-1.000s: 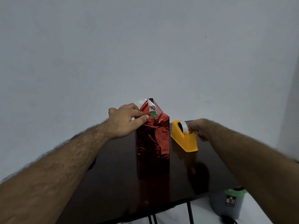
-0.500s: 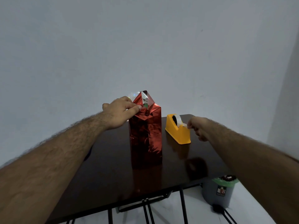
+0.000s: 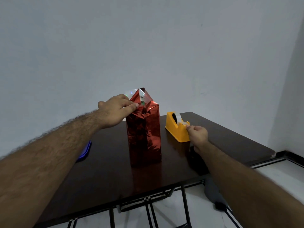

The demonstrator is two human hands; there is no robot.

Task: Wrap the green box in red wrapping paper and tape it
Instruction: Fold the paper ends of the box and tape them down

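A tall box wrapped in shiny red paper stands upright in the middle of the dark table. A sliver of the green box shows through the unclosed folds at its top, where a pointed flap sticks up. My left hand presses the folded paper at the top left with thumb and fingers. To the right stands a yellow tape dispenser. My right hand pinches the end of the tape at the dispenser's cutter.
A blue flat object lies at the left, mostly hidden behind my left forearm. The table's front edge is near, with black metal legs below and white floor. A grey wall stands close behind the table.
My right hand has shifted from the dispenser's far side to its near end at the cutter. The camera has tilted, showing more floor. My left hand stays on the box top.
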